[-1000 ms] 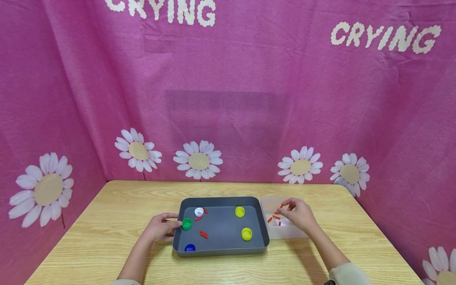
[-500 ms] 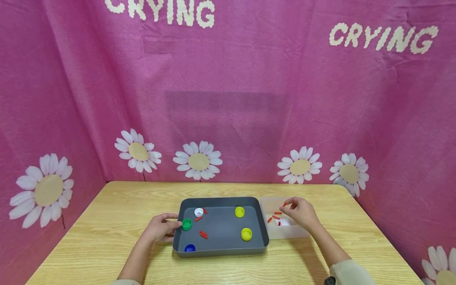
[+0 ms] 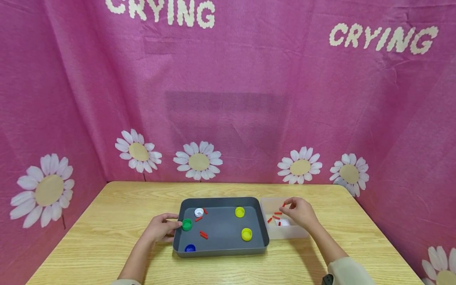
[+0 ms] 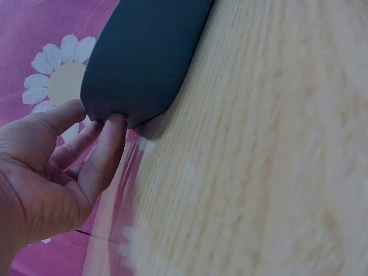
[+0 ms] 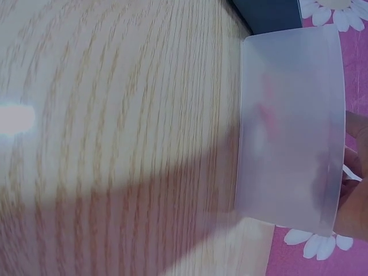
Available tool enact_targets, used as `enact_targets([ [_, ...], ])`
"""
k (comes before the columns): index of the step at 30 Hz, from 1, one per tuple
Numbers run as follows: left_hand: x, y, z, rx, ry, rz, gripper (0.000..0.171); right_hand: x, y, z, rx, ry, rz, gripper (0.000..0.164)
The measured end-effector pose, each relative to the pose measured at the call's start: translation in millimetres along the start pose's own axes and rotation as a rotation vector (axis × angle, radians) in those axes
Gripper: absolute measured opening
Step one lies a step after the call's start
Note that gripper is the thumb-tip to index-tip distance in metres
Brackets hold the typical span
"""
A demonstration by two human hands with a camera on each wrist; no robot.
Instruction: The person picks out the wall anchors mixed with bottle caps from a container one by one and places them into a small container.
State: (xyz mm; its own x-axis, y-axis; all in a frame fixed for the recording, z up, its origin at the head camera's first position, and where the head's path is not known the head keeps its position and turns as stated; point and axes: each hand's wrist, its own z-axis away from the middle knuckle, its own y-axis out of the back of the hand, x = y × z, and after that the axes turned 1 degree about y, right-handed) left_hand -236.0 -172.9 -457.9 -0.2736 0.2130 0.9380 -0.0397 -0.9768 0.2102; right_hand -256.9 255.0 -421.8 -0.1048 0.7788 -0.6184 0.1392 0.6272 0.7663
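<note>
Left hand [image 3: 162, 228] grips grey tray [image 3: 225, 226]; right hand [image 3: 301, 213] apparently pinches red stick [image 3: 284, 205]

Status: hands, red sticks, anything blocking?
Left hand grips tray, left end. Right hand pinches red stick at box. More sticks in box and tray. No obstruction visible.

wood-grain table [image 3: 107, 229], gray tray [image 3: 224, 223] on it, translucent box [image 3: 289, 232] beside

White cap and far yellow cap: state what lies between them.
One red stick right beside the white cap, then bare tray floor up to the far yellow cap; the head view shows this.
</note>
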Motion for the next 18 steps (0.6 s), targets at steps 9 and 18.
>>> enact_targets([
  [9,-0.6,0.0,1.3,-0.011,-0.001,0.013,0.043,-1,1,0,-0.017,-0.010,0.001,0.035],
  [18,-0.5,0.3,1.0,-0.014,-0.004,0.019,0.044,-14,-2,-2,0.009,0.043,-0.009,0.029],
])
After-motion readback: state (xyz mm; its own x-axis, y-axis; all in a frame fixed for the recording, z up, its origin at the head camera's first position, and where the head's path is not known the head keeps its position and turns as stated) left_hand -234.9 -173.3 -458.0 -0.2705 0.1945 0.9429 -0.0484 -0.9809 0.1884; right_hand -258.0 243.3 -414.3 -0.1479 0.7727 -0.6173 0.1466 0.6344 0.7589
